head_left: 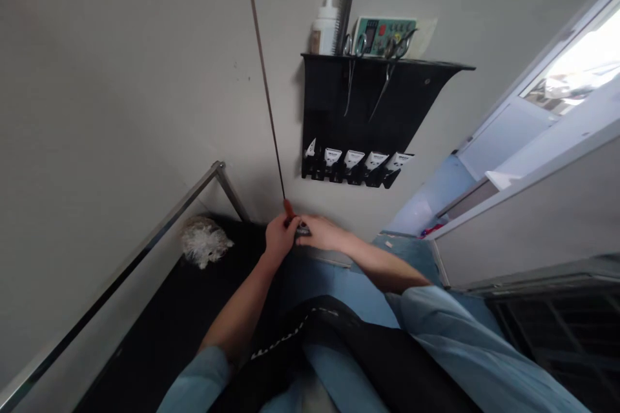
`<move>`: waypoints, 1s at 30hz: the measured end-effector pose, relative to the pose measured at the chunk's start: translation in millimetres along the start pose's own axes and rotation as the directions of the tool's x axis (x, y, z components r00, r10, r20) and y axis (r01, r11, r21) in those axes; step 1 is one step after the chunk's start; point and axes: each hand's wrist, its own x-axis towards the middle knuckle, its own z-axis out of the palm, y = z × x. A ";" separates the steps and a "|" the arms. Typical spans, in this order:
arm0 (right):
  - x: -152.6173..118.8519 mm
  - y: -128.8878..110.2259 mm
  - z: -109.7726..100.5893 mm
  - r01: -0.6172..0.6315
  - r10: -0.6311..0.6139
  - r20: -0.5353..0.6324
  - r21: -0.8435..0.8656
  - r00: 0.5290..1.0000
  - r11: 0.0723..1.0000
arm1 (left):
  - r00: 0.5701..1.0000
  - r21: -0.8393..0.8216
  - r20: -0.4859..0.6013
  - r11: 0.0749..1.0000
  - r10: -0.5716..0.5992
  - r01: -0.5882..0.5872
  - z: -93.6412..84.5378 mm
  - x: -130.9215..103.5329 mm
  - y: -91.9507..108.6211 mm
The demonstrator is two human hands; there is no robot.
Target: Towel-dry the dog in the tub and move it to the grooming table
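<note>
A small dark object (302, 230) is pinched between the left hand (279, 236) and right hand (318, 233), both closed on it, at the foot of a thin dark cord (265, 84) running to 12 o'clock; the work looks unfinished. At 1 o'clock, a black wall rack (372, 110) holds steel scissors (352, 71), a white squeeze bottle (324, 24) and white-labelled clips (354, 161).

Small dark object (302, 230) between hands, unclear
</note>
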 end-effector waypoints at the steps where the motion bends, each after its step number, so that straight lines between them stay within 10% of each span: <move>1: -4.2 22.6 14.1 -0.043 0.043 -0.009 -0.013 0.999 0.999 | 0.999 0.044 0.013 0.998 0.043 -0.043 9.7 14.4 5.2; 9: 52.8 113.7 5.0 -0.181 0.147 -0.252 -0.115 0.956 0.977 | 0.991 -0.006 -0.058 0.993 0.118 -0.119 52.7 106.1 5.1; 24: 86.1 172.8 21.4 -0.112 0.226 -0.334 0.328 0.915 0.938 | 0.990 -0.059 -0.135 0.998 0.027 -0.036 80.8 133.6 -15.1; 27: 55.4 181.0 20.2 -0.079 0.286 -0.495 0.396 0.820 0.915 | 0.986 -0.089 -0.151 0.993 0.067 -0.082 81.1 129.0 -23.5; 30: 6.3 199.1 -5.0 0.020 0.498 -0.615 0.641 0.612 0.767 | 0.973 -0.123 -0.221 0.988 0.061 -0.090 77.8 120.3 -32.9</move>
